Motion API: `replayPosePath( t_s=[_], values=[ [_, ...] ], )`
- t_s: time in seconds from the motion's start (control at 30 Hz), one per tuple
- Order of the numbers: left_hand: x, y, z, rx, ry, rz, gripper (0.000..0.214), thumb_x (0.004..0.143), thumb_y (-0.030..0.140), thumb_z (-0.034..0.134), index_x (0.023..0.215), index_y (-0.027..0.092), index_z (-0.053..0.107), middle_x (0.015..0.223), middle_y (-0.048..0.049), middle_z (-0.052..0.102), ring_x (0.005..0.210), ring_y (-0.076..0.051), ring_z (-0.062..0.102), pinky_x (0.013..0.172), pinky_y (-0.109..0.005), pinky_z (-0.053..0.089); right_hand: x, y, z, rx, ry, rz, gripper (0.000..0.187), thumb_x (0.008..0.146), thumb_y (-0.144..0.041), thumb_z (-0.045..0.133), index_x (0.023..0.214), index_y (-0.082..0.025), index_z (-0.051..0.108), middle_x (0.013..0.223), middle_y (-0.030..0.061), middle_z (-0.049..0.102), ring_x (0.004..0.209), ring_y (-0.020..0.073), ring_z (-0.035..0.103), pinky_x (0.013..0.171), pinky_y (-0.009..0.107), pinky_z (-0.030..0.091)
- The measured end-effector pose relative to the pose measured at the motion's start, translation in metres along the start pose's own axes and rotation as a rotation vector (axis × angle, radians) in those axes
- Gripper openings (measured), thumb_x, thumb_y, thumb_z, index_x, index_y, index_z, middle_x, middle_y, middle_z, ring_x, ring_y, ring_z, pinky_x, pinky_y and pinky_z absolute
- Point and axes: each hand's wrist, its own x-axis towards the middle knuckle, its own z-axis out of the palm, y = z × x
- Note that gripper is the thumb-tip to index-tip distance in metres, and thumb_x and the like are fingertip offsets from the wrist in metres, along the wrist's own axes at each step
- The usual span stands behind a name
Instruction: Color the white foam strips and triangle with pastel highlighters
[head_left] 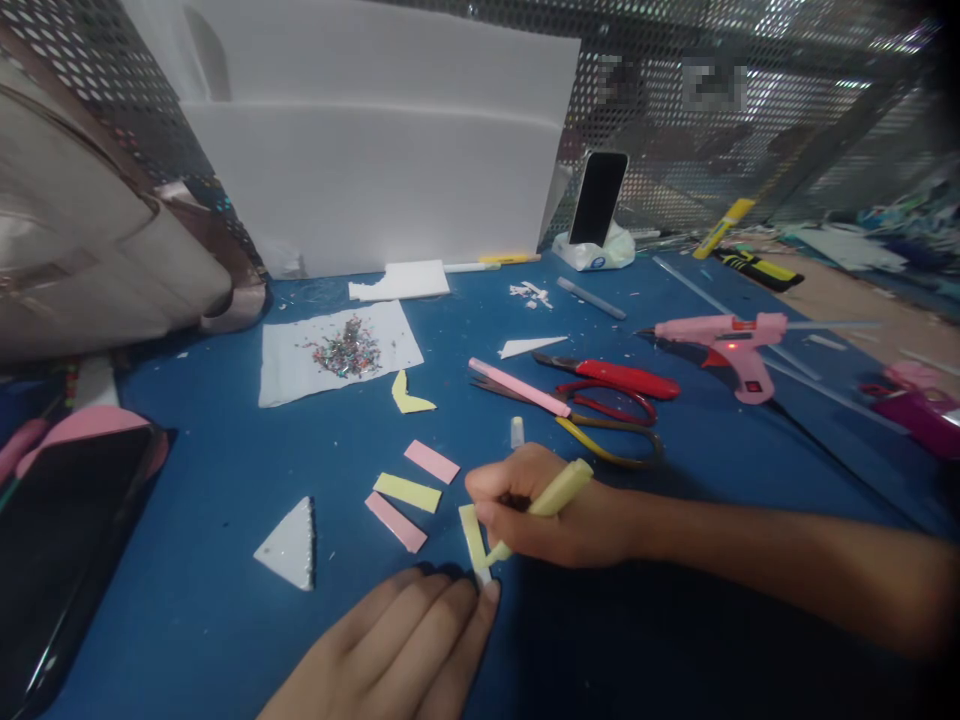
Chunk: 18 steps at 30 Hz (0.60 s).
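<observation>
My right hand (pixel 551 510) is closed round a pale yellow marker (pixel 551 497), its tip down on a small yellow paper strip (pixel 473 538) on the blue table (pixel 187 600). My left hand (pixel 397 650) lies flat with fingers stretched out, its fingertips pressing the near end of that strip. Just left of the strip lie two pink strips (pixel 395 521) (pixel 431 461) and another yellow strip (pixel 407 492). A small white cap (pixel 517 432) stands just beyond my right hand.
A white triangle (pixel 289 548) lies at the left. Farther back are a paper with glitter (pixel 341 350), scissors (pixel 600 420), a red cutter (pixel 615 376), a pink glue gun (pixel 724 345), a propped phone (pixel 598 197) and white foam boards (pixel 375 180). A dark tablet (pixel 60 560) sits at the left edge.
</observation>
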Motion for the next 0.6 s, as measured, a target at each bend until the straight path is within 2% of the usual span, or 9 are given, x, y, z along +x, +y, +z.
replayPosePath(
  t_s=[0.13, 0.3, 0.43, 0.6],
  values=[
    [0.0021, -0.0005, -0.0005, 0.003, 0.001, -0.001, 0.035, 0.102, 0.012, 0.034, 0.125, 0.016, 0.061, 0.111, -0.0032, 0.064, 0.105, -0.018, 0.056, 0.102, -0.034, 0.036, -0.0007, 0.0009, -0.0005, 0.062, 0.014, -0.013, 0.036, 0.096, -0.026, 0.044, 0.063, -0.017, 0.034, 0.060, -0.0056, 0.035, 0.054, 0.0070, 0.032, 0.051, 0.021, 0.027],
    [0.0018, -0.0023, -0.0004, -0.010, -0.014, 0.020, 0.037, 0.102, 0.011, 0.033, 0.127, 0.014, 0.060, 0.115, -0.0043, 0.063, 0.107, -0.019, 0.054, 0.106, -0.036, 0.032, 0.0005, -0.0003, -0.0014, 0.151, 0.029, -0.023, 0.034, 0.097, -0.024, 0.044, 0.064, -0.016, 0.041, 0.063, -0.0039, 0.044, 0.057, 0.0073, 0.039, 0.053, 0.020, 0.031],
    [0.0011, -0.0029, -0.0002, -0.015, -0.004, 0.029, 0.037, 0.102, 0.013, 0.032, 0.127, 0.015, 0.060, 0.119, -0.0035, 0.062, 0.108, -0.018, 0.054, 0.110, -0.036, 0.029, 0.0009, -0.0011, -0.0013, 0.128, 0.031, -0.019, 0.033, 0.096, -0.025, 0.046, 0.064, -0.016, 0.040, 0.063, -0.0047, 0.040, 0.057, 0.0071, 0.036, 0.052, 0.020, 0.029],
    [0.0040, -0.0020, -0.0007, 0.008, 0.045, 0.040, 0.038, 0.102, 0.011, 0.032, 0.115, 0.017, 0.066, 0.121, 0.0007, 0.063, 0.109, -0.014, 0.055, 0.116, -0.034, 0.024, -0.0002, -0.0006, -0.0004, 0.027, 0.025, -0.019, 0.033, 0.095, -0.022, 0.046, 0.064, -0.017, 0.036, 0.062, -0.0056, 0.035, 0.055, 0.0069, 0.032, 0.052, 0.021, 0.026]
  ],
)
